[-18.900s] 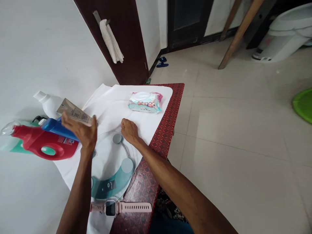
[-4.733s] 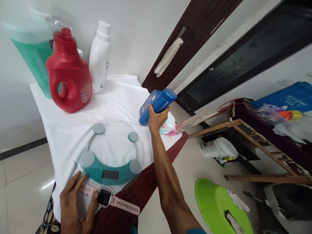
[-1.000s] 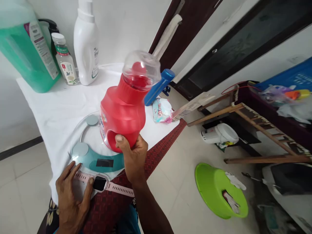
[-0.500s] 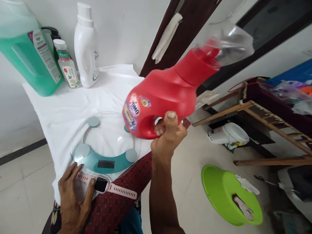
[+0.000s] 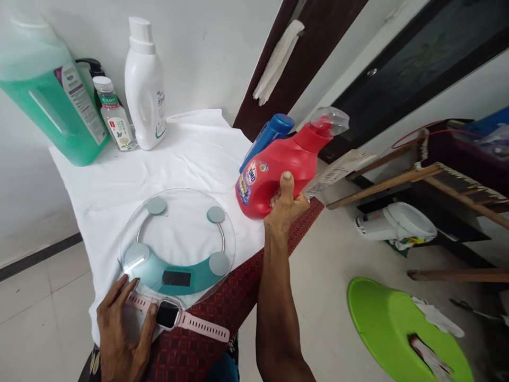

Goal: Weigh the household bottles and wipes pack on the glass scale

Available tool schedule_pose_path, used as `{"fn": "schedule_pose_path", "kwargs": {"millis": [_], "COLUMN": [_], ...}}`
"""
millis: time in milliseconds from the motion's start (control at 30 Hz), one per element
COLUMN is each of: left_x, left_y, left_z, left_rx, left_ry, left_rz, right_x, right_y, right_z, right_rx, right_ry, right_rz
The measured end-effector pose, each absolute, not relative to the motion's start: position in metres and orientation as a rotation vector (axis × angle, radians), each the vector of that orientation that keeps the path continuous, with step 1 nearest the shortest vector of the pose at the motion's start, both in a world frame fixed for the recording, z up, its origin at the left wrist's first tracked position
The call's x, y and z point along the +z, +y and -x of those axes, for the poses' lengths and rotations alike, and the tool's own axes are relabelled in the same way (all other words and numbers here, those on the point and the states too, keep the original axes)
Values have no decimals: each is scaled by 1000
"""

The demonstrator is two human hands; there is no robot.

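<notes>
My right hand [image 5: 287,204] is wrapped round the handle of a red detergent bottle [image 5: 284,159], which has a clear cap at its upper right end. The bottle leans over the right side of the white cloth [image 5: 191,154], close beside a blue bottle [image 5: 262,140]. Whether its base rests on the cloth I cannot tell. My left hand [image 5: 123,323] lies with fingers apart; the thumb touches a smartwatch with a pink strap [image 5: 167,314], and the fingertips are at the near left rim of a round glass scale [image 5: 178,273].
At the back left stand a large jug of green liquid [image 5: 75,116], a small clear bottle [image 5: 115,119] and a white bottle [image 5: 145,90]. On the floor to the right are a green basin [image 5: 382,323] with gloves and a white bucket [image 5: 405,220]. A wooden frame [image 5: 382,185] stands behind.
My right hand has brought the red bottle down and away from me, next to the blue bottle, which now shows. My left hand stays by the watch. The view has shifted slightly.
</notes>
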State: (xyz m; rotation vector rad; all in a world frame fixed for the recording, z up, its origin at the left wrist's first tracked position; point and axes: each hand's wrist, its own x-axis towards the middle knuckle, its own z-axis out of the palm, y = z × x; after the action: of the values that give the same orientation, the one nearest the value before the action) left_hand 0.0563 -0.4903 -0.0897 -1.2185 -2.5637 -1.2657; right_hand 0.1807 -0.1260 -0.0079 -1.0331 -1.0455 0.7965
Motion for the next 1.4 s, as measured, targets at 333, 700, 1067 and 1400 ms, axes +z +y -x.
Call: {"fn": "schedule_pose_path", "kwargs": {"millis": [333,700,1067,1400], "left_x": [-93,-55,14,55], "left_y": [-487,-482,-238,-106], "left_z": [-59,-36,140,213], "left_rx": [-1288,-1089,-1132,-1504], "left_ry": [-2505,-2425,-2261,-2324], "left_rz": [1191,1235,1338,854], "right_x": [-25,-70,-82,-76], "right_y": [-143,-203,-192,-187], "right_z": [-190,-186,-189,-190], "right_rx": [323,458,320,30], "right_ry": [-1208,-1678,-1706,-1823], "right_rz": [1103,843,816,829]}}
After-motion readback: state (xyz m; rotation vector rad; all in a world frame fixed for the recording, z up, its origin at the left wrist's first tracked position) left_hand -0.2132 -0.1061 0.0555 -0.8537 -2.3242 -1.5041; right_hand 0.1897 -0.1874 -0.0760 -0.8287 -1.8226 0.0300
